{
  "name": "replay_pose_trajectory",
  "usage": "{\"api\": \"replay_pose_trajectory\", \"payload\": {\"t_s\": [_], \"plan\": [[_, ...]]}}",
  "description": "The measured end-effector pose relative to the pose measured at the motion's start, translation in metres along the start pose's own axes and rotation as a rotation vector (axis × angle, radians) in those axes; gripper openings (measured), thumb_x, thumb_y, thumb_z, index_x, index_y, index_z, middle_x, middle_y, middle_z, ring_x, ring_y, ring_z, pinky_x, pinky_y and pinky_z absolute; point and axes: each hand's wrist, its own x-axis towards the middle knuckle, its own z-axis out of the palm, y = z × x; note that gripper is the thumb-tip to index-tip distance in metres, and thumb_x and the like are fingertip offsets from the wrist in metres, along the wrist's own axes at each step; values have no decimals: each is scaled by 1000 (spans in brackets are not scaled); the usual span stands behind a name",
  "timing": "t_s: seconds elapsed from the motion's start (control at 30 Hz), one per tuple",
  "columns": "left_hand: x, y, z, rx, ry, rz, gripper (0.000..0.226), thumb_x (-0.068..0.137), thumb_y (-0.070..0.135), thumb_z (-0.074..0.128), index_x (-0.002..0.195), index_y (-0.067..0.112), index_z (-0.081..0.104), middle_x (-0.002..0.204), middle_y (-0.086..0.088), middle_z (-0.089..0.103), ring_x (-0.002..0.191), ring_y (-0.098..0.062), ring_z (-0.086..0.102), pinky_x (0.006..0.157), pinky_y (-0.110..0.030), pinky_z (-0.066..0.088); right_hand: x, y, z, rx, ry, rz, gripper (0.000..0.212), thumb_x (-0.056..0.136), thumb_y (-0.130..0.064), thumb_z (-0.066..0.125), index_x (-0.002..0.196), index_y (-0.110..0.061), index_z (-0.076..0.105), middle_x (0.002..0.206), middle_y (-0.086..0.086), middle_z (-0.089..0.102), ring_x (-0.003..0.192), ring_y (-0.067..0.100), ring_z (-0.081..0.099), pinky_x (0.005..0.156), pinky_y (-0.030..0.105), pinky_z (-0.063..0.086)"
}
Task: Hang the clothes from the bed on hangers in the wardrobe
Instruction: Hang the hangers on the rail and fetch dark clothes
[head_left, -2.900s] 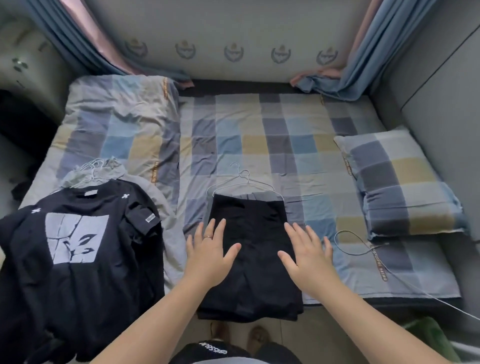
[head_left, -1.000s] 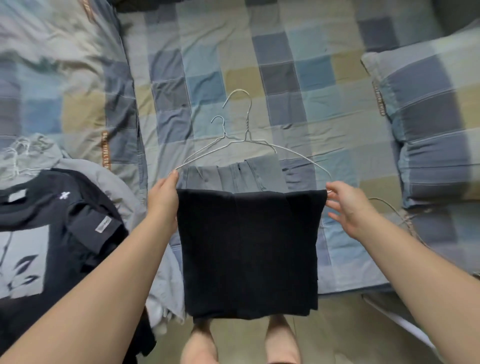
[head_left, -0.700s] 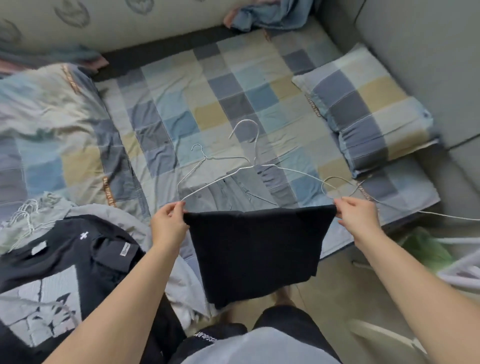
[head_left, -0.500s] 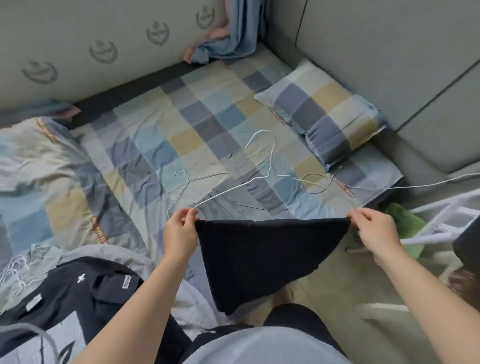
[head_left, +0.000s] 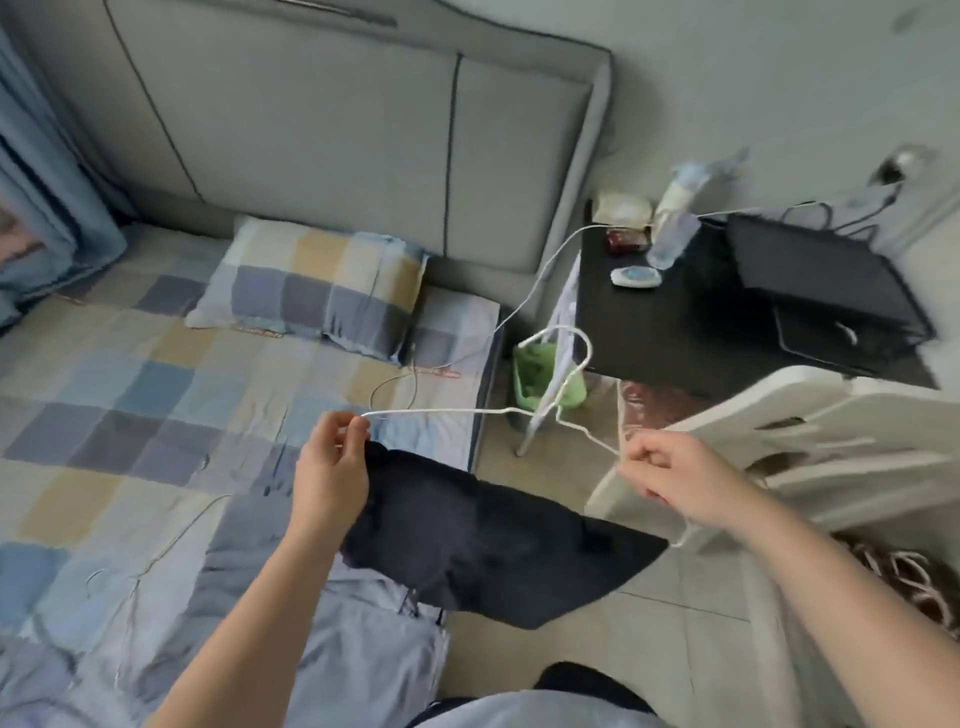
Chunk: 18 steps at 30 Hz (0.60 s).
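Left hand (head_left: 332, 467) and right hand (head_left: 675, 480) only pinch the wire hanger (head_left: 447, 412) ends, so tilting could dump the black garment (head_left: 483, 535).

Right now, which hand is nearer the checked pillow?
Left. The left hand, pinching the wire hanger, is over the bed in front of the pillow; the right hand is off the bed, beside the white chair.
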Motion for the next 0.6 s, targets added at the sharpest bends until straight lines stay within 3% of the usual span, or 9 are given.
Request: {"api": "replay_pose_trajectory", "payload": {"t_s": [0.07, 0.13, 0.2, 0.3, 0.47, 0.53, 0.6], "plan": [[1, 20, 40, 35, -105, 61, 17, 103, 39, 47, 98, 28, 60, 92, 4, 67, 80, -23, 62, 69, -42, 50, -19, 13, -15, 69, 42, 2, 12, 93, -18, 63, 82, -13, 63, 55, -6, 55, 49, 4, 47, 56, 20, 40], [-4, 41, 81, 53, -188, 117, 17, 104, 36, 47, 101, 26, 60, 94, 5, 67, 83, -17, 62, 68, -32, 47, -38, 29, -33, 172, 108, 20, 5, 93, -17, 63, 90, -13, 64, 58, -4, 58, 52, 5, 50, 55, 16, 43], [-15, 60, 122, 68, -268, 144, 17, 104, 34, 48, 101, 24, 60, 93, 4, 67, 84, -14, 61, 66, -25, 42, -58, 49, -53, 310, 166, 31, 4, 93, -12, 62, 97, -12, 64, 64, 2, 61, 54, 10, 51, 57, 21, 45], [-43, 85, 186, 96, -404, 196, 16, 102, 34, 49, 96, 26, 61, 89, 4, 68, 86, -16, 63, 67, -26, 41, -89, 84, -86, 509, 234, 24, 9, 93, -8, 61, 102, -8, 63, 69, 9, 62, 56, 17, 49, 62, 32, 46], [-114, 123, 289, 149, -546, 253, 18, 103, 34, 49, 106, 24, 64, 96, 7, 68, 93, -14, 61, 78, -28, 41, -144, 163, -144, 837, 260, 31, 44, 84, -33, 60, 117, -4, 60, 80, 22, 62, 74, 31, 60, 74, 42, 49], [-141, 138, 328, 176, -604, 278, 18, 103, 33, 48, 109, 24, 63, 99, 7, 67, 96, -16, 61, 78, -29, 41, -168, 200, -165, 939, 254, 31, 63, 76, -48, 70, 120, -4, 60, 85, 25, 62, 85, 35, 63, 85, 46, 52], [-169, 154, 371, 202, -675, 299, 21, 103, 34, 49, 118, 25, 62, 105, 8, 65, 100, -14, 60, 82, -27, 41, -195, 240, -184, 1018, 260, 23, 69, 72, -56, 70, 121, -9, 64, 93, 28, 64, 99, 39, 63, 99, 52, 45]]}}
